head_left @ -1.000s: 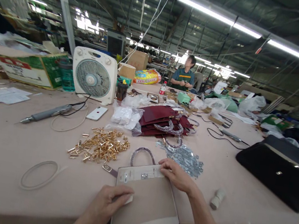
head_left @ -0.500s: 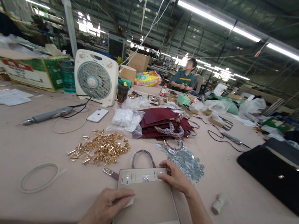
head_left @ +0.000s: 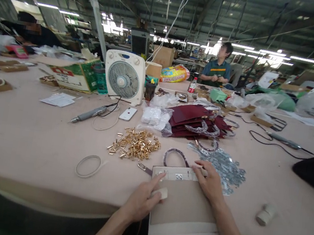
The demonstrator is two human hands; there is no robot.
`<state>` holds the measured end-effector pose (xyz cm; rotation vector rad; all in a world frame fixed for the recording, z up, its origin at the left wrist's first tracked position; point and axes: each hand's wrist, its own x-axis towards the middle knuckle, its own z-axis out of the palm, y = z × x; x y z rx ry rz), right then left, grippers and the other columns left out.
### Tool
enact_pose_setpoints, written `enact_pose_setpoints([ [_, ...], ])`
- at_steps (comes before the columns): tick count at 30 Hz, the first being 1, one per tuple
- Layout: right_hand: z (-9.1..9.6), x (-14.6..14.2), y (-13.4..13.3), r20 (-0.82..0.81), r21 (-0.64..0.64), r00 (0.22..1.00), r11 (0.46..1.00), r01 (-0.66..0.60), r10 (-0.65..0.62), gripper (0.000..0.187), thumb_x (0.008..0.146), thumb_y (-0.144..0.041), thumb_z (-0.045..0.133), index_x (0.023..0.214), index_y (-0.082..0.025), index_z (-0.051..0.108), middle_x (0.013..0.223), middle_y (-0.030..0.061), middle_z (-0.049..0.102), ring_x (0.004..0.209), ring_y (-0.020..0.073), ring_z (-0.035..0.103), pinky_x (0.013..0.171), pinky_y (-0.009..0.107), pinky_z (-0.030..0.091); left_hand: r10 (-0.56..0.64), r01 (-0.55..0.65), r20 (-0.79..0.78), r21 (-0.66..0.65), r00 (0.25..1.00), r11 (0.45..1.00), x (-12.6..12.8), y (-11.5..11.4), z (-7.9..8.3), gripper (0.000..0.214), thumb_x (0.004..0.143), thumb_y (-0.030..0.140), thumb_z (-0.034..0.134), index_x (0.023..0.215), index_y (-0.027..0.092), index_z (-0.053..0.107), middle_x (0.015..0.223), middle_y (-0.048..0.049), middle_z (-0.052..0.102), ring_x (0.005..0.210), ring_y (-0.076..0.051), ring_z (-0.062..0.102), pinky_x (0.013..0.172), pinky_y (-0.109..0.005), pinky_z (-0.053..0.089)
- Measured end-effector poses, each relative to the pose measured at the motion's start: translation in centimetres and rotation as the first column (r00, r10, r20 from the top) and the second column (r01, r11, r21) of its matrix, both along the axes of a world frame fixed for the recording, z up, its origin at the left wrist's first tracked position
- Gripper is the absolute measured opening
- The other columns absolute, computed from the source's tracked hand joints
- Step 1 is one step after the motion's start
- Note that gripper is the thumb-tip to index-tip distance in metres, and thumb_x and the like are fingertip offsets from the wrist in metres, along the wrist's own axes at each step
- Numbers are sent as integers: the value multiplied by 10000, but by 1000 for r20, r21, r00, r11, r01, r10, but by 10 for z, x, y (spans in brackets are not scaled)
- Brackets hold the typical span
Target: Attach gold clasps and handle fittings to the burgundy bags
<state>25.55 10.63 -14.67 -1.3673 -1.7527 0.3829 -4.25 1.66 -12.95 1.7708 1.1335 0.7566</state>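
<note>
A flat beige bag panel lies at the table's front edge, its lower part hanging past it. A pale strip along its top holds small metal plates, and a wrapped dark handle sticks out beyond. My left hand pinches a small off-white piece over the panel, index finger stretched to the strip's left end. At the top right corner, my right hand grips the panel, thumb on its face. A short strap with a metal tip pokes out at the upper left.
Gold-coloured fasteners and flat grey metal plates lie in heaps beyond the panel. Dark red bag pieces are stacked behind. A fan, electric screwdriver, phone and tape ring sit leftward. Two people are farther off.
The view has swung left, so everything appears farther right. My left hand has moved up the panel, its index finger now stretched onto the top strip. My right hand stays at the corner.
</note>
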Motion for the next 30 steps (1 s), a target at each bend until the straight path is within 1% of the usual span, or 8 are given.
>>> enact_pose_setpoints([
  [2, 10, -14, -16, 1, 102, 1000, 995, -7, 7, 253, 961, -447, 644, 1066, -230, 722, 1124, 106, 727, 1097, 297, 656, 1023, 473, 491, -17, 17, 3, 2, 1000, 1000, 0, 0, 0, 675, 934, 211, 482, 1597, 196, 358, 955, -16, 789, 922, -223, 702, 864, -319, 497],
  [3, 16, -23, -26, -2, 101, 999, 993, -54, 55, 223, 976, -420, 635, 1069, -236, 719, 1107, 102, 729, 1065, 287, 667, 987, 453, 516, -24, 24, 9, 0, 1000, 1000, 0, -1, 0, 676, 926, 197, 476, 1593, 198, 364, 968, -17, 792, 942, -224, 706, 881, -323, 497],
  [6, 25, -55, -58, -4, 6, 950, 950, -313, 313, 173, 996, -345, 631, 1121, -257, 711, 1096, 90, 734, 1017, 255, 690, 900, 388, 571, -42, 43, 38, -16, 998, 999, 0, -1, -2, 688, 907, 165, 453, 1589, 193, 369, 995, -24, 803, 996, -232, 721, 949, -347, 501],
  [8, 24, -76, -74, -1, -27, 903, 903, -430, 430, 217, 998, -298, 634, 1204, -272, 696, 1151, 87, 731, 1078, 248, 686, 944, 385, 573, -41, 42, 42, -5, 998, 999, -1, -1, -4, 698, 896, 162, 452, 1588, 198, 379, 1155, -53, 787, 1122, -248, 702, 1036, -376, 481],
  [10, 18, -91, -82, -10, -29, 876, 876, -482, 482, 257, 1003, -255, 626, 1252, -275, 682, 1198, 86, 726, 1130, 241, 677, 996, 386, 562, -37, 36, 36, 22, 999, 999, -2, -1, -6, 707, 883, 168, 465, 1586, 211, 394, 1383, -78, 692, 1270, -267, 636, 1120, -396, 437],
  [13, 6, -101, -84, -27, 4, 872, 872, -489, 489, 254, 1012, -212, 605, 1244, -272, 688, 1195, 81, 732, 1136, 232, 678, 1008, 380, 557, -42, 40, 29, 42, 999, 998, -2, -1, -8, 718, 872, 166, 466, 1585, 215, 400, 1514, -83, 588, 1353, -280, 579, 1169, -400, 405],
  [22, -4, -100, -85, 20, 22, 884, 884, -467, 467, 128, 1021, -198, 595, 1068, -263, 694, 990, 51, 726, 947, 220, 671, 848, 360, 545, -15, 17, -75, 28, 997, 999, 0, -2, -4, 689, 854, 155, 461, 1540, 214, 456, 1450, -89, 642, 1286, -303, 629, 1129, -421, 446],
  [30, -10, -96, -87, 52, 33, 897, 897, -441, 439, 110, 1026, -182, 560, 1007, -249, 646, 934, 42, 680, 903, 217, 637, 808, 344, 511, 19, -19, -18, 0, 1000, 1000, 0, -7, -3, 562, 895, 176, 531, 1455, 219, 529, 1242, -81, 754, 1139, -270, 695, 1018, -362, 505],
])
